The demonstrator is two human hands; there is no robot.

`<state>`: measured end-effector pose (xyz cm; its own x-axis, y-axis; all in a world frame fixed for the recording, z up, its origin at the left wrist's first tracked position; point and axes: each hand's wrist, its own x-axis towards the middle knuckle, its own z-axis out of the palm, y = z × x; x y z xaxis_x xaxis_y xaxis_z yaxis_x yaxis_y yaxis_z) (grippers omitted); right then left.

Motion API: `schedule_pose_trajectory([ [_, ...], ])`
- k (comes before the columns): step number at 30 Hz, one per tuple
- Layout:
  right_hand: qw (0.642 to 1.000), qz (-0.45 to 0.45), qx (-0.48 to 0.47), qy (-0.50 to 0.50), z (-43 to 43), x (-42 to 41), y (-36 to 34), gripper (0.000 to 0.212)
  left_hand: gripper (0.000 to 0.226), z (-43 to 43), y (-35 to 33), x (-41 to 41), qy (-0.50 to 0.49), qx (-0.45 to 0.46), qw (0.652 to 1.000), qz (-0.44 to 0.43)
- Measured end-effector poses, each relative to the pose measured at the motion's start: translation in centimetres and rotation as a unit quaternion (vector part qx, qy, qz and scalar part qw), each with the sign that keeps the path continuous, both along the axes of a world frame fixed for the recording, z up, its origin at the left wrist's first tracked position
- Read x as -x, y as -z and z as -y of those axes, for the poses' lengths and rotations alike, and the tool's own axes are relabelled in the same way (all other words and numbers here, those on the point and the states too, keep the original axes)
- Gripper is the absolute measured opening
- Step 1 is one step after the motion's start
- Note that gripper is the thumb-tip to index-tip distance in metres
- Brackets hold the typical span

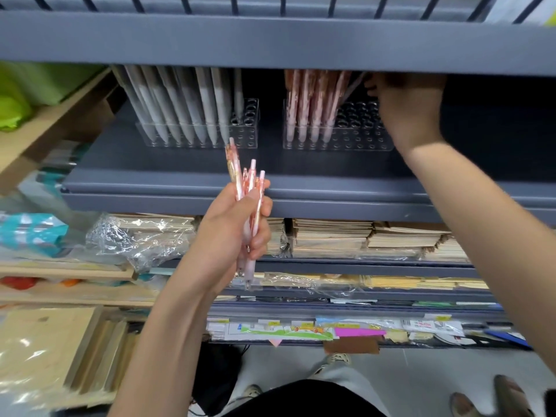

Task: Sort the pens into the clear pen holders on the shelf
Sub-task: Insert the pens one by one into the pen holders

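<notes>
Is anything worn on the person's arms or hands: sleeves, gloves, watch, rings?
Nothing visible. The left forearm and right forearm are bare, no sleeve in view. Left hand and right hand show no glove, ring or watch; the right one is shadowed and blurred.

1. Light: bright and even, falling from above.
2. Shadow: the upper shelf (270, 40) shades the bay beneath it; the right hand (409, 106) is dark there.
3. Glare: white highlights on the plastic wrap (141, 236).
4. Blur: the right hand and the left edge are smeared; the left hand (234, 224) and pens (249, 188) are sharper.
5. Distortion: shelf lines bow and tilt towards the edges.
</notes>
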<state>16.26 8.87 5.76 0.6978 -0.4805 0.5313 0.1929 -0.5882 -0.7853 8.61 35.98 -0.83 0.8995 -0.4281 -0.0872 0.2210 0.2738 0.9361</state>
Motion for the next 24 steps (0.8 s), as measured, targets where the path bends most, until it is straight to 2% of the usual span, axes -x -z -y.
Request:
schedule_pose_trajectory([
  [3, 0.993, -0.070, 0.094, -0.017, 0.1, -1.2, -0.5, 0.027, 0.022, 0.0, 0.2, 0.0, -0.004, -0.010, 1.000, 0.020],
  [5, 0.982, -0.108, 0.156, -0.004, -0.1, -1.8, -0.7, 0.030, 0.026, 0.0, 0.4, 0.0, -0.011, -0.033, 0.999, 0.034],
  [7, 0.975, -0.137, 0.173, -0.001, -0.5, -2.2, -0.8, 0.030, 0.027, 0.0, 0.6, 0.0, -0.017, -0.055, 0.998, 0.040],
  [12, 0.975, -0.136, 0.174, 0.009, -0.7, -2.4, -0.8, 0.031, 0.024, -0.3, 0.3, 0.4, -0.003, -0.065, 0.996, 0.053],
  [14, 0.976, -0.153, 0.153, -0.003, -0.5, -2.3, -0.8, 0.030, 0.026, -0.4, 0.2, 0.6, 0.007, -0.074, 0.995, 0.065],
  [16, 0.982, -0.168, 0.084, -0.021, -0.2, -1.8, -0.7, 0.028, 0.030, -0.5, 0.1, 0.7, 0.007, -0.076, 0.995, 0.069],
  [20, 0.993, -0.032, -0.112, -0.006, -1.1, 1.5, -0.6, 0.010, 0.032, -0.4, 0.1, 0.7, 0.003, -0.071, 0.995, 0.065],
  [22, 0.993, -0.030, -0.114, -0.024, -2.5, 4.1, -0.3, 0.019, 0.030, -0.1, 0.2, 0.8, 0.010, -0.062, 0.996, 0.063],
  [24, 0.989, -0.086, -0.077, -0.089, -4.2, 6.7, 0.3, 0.016, 0.029, 0.4, 0.2, 0.9, 0.025, -0.055, 0.996, 0.067],
])
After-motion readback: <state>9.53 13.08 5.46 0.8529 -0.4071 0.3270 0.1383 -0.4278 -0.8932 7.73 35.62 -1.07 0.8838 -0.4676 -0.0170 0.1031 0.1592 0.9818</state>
